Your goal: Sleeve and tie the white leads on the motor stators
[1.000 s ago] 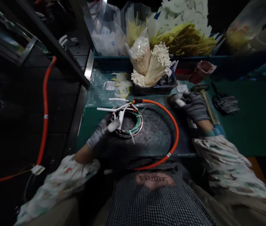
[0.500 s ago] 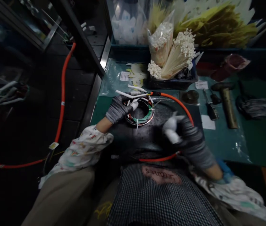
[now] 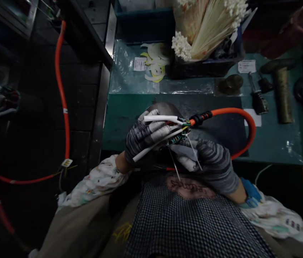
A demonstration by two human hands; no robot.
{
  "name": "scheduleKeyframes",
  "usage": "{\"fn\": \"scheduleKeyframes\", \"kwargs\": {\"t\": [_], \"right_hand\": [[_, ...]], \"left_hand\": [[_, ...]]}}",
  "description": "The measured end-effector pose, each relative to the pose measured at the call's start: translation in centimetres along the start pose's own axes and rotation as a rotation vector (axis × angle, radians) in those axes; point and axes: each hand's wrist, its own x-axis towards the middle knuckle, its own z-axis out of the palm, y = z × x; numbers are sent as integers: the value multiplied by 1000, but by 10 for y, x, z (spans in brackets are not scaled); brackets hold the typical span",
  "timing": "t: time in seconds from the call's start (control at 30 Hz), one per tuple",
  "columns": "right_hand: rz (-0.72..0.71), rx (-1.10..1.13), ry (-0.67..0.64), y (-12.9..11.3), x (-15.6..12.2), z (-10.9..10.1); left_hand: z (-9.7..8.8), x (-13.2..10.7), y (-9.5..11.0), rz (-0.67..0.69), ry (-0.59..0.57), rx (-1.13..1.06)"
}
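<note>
My left hand (image 3: 151,134), in a grey striped glove with white fingertips, is wrapped around the left side of a motor stator (image 3: 177,139), which is tilted up off the bench. From the right, my right hand (image 3: 207,161) closes on its near edge in a matching glove; part of its grip is hidden. White-sleeved lead wires (image 3: 160,118) lie across my left fingers. They join a thick orange cable (image 3: 237,111) that loops to the right behind my right hand. Thin white cable ties (image 3: 174,165) stick out below the stator.
A dark mat (image 3: 207,102) lies on the green bench. Behind it stands a bin (image 3: 202,70) with bundled white-tipped ties. At right are a hammer (image 3: 283,93) and a screwdriver (image 3: 257,95). Another orange cable (image 3: 62,82) hangs at left.
The stator has come up off the mat and tilted towards me. My right hand has moved left onto it. The view has shifted downward and closer.
</note>
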Motion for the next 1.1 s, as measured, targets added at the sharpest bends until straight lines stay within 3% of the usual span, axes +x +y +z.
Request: {"fn": "scheduleKeyframes", "kwargs": {"t": [0.2,0.33,0.43,0.6,0.9,1.1], "right_hand": [[-38,-31,20,-12,15,-4],[-49,-24,17,-12,16,-9],[-36,-92,56,-6,13,-16],[86,-42,42,3,15,-39],[-13,-178,62,13,30,-57],[77,-333,91,28,37,-58]], "left_hand": [[-2,0,3,-181,-58,-115],[-2,1,3,-139,-4,-180],[-3,8,4,-107,-66,-96],[2,42,11,-128,-285,4],[31,104,16,-34,-459,56],[45,138,9,-218,-569,-55]]}}
